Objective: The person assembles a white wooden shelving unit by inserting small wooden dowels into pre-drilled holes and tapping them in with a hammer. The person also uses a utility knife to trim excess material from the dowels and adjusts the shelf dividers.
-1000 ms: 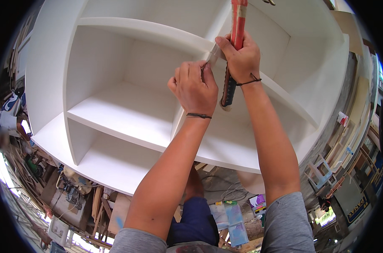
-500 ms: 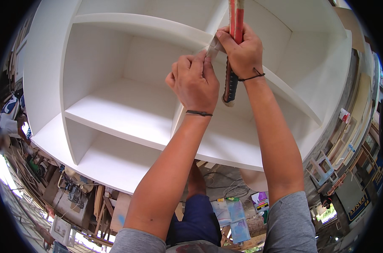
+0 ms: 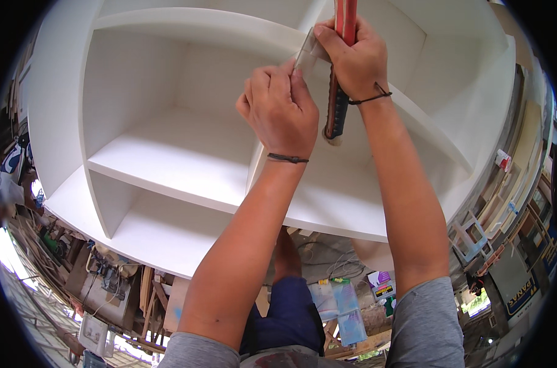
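Observation:
My left hand (image 3: 278, 113) is closed in a pinch in front of the white cabinet's middle upright. Between its fingertips and my right hand's thumb runs a short clear plastic piece (image 3: 307, 54), perhaps a small bag or strip. My right hand (image 3: 361, 66) is closed around a long tool with a red shaft and a ridged black handle (image 3: 336, 116). The tool stands nearly upright, its head out of view above, so I cannot tell its kind. The same right hand also pinches the clear plastic.
The white cabinet (image 3: 168, 175) with several open compartments fills the view ahead. Below it lie loose cables (image 3: 346, 267) and blue-tinted clear packets (image 3: 350, 325). Wood scraps and tools (image 3: 110, 279) crowd the lower left. Boards and frames (image 3: 523, 227) lie at right.
My hands have drawn slightly apart, and more of the clear plastic shows between them. The view has shifted a little; the tool stays in my right hand.

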Tool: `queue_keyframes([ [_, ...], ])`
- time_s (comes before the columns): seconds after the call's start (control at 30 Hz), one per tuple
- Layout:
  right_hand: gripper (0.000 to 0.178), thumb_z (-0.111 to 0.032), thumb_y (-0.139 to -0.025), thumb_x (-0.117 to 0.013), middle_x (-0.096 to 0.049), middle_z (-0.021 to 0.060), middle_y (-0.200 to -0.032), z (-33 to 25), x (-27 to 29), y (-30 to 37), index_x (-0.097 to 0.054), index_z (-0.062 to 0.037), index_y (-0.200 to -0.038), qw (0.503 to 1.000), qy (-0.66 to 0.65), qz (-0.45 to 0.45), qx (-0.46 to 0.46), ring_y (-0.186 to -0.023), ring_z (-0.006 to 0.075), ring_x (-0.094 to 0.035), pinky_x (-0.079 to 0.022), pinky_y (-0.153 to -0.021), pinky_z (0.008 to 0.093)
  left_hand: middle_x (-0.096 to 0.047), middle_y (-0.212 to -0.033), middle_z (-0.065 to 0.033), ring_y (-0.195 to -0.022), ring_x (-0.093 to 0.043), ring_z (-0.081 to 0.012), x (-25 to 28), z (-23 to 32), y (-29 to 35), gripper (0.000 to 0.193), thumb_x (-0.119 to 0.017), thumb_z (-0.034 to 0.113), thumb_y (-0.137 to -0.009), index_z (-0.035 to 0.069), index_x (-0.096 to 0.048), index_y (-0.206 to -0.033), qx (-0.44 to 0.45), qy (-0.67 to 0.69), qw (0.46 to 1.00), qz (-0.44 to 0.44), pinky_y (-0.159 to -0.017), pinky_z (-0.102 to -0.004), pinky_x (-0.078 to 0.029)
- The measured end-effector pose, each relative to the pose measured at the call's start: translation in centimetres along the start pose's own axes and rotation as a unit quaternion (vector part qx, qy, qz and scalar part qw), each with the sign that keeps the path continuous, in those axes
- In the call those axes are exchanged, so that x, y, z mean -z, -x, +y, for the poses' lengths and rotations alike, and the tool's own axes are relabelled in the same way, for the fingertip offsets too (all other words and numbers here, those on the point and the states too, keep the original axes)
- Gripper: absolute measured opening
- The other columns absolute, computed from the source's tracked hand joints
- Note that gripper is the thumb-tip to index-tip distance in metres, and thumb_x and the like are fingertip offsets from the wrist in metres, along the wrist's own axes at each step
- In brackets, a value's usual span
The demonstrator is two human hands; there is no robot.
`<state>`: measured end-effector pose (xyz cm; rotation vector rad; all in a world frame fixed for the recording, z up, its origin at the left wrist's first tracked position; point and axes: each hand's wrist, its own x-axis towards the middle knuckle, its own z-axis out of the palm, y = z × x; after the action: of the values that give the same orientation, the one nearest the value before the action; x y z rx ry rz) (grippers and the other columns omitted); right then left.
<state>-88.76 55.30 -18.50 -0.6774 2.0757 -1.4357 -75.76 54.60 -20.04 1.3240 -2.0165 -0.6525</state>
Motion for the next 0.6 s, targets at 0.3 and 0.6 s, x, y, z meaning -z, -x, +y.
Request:
queue_keyframes([
  [0.3, 0.01, -0.009, -0.088, -0.069, -0.058, -0.0023, -0.065, -0.33, 0.12, -0.06, -0.059, -0.0072, -0.084, 0.999, -0.03, -0.034, -0.019, -0.057, 0.0066, -0.054, -0.045, -0.052, 0.0228, -0.058, -0.092, 0.0003, -0.091, -0.056, -0.018, 0.13, 0.11, 0.09, 0.014, -0.061, 0.017, -0.093, 0.012, -0.07, -0.102, 0.006, 0.011, 1.0, -0.004, -0.088, -0.0369, -0.034],
  [0.6, 0.011, -0.01, -0.087, -0.069, -0.057, -0.0027, -0.065, -0.3, 0.14, -0.07, -0.059, -0.0067, -0.084, 0.999, -0.029, -0.025, 0.005, -0.057, 0.0064, -0.053, -0.044, -0.052, 0.0229, -0.058, -0.092, -0.0004, -0.092, -0.056, -0.0185, 0.15, 0.23, 0.1, 0.014, -0.061, 0.017, -0.093, 0.012, -0.07, -0.102, 0.012, 0.019, 1.0, -0.004, -0.088, -0.0375, -0.035],
])
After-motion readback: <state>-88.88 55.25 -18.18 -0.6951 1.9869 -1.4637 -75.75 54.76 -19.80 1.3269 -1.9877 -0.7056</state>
